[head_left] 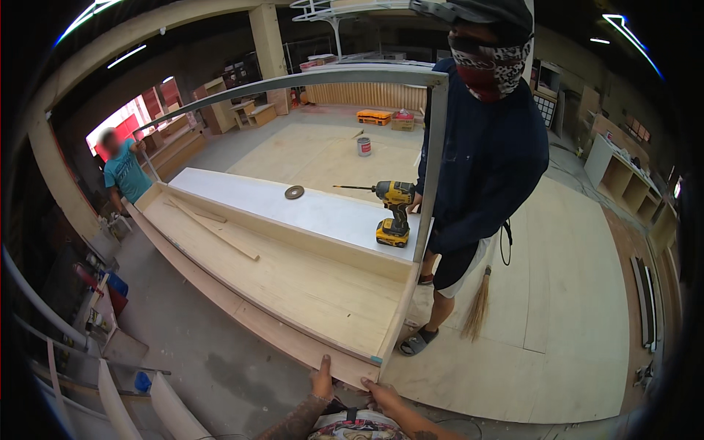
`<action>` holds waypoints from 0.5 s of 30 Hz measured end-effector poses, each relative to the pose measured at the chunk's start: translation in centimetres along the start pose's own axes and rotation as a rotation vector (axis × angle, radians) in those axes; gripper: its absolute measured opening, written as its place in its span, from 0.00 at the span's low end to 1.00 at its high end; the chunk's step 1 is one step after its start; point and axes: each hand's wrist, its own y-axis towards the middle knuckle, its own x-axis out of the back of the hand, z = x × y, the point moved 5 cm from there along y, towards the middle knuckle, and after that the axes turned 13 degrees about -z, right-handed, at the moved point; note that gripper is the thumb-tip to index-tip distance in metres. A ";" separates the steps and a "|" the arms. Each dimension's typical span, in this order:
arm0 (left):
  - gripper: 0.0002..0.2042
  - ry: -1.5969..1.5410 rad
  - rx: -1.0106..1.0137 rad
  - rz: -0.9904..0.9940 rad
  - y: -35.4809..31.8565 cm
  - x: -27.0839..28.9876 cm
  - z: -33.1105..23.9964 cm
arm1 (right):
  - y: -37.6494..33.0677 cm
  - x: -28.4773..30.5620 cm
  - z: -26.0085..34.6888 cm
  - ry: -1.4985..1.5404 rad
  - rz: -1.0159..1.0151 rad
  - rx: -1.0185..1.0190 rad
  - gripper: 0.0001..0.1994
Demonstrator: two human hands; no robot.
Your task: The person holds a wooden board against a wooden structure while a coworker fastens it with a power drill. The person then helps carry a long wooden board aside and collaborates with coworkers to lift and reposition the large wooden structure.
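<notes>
At the near right corner of the long wooden box (315, 297), both hands are on the brown edge board (242, 312): left hand (321, 380) closed over its near edge, thumb on top; right hand (381, 396) gripping the corner itself, fingers hidden beneath. Box walls and floor look joined, so the shell seems done. Grey frame (435, 147) stands upright, near post by the box's right end; cannot tell whether it is fastened. Unfinished, by my reading: two thin strips (220, 233) lie loose inside, toward the left end. Drill (396, 209) sits near the right end of the white panel (242, 193), along the box's far edge; round disc (294, 193) lies mid-panel. Co-worker in dark top (484, 147) stands by the drill; co-worker in teal (126, 176) is at the far left end. Overall, part-built.
</notes>
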 end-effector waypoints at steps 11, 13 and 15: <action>0.24 0.102 -0.032 0.024 -0.1 -0.6 -0.4 | 0.7 1.9 2.6 -0.596 -0.079 0.350 0.37; 0.23 0.116 -0.171 0.005 2.3 0.5 0.8 | 1.6 1.8 2.3 -0.628 -0.047 0.477 0.37; 0.23 0.103 -0.143 -0.003 2.0 0.5 1.1 | 1.9 2.1 2.0 -0.638 -0.050 0.468 0.37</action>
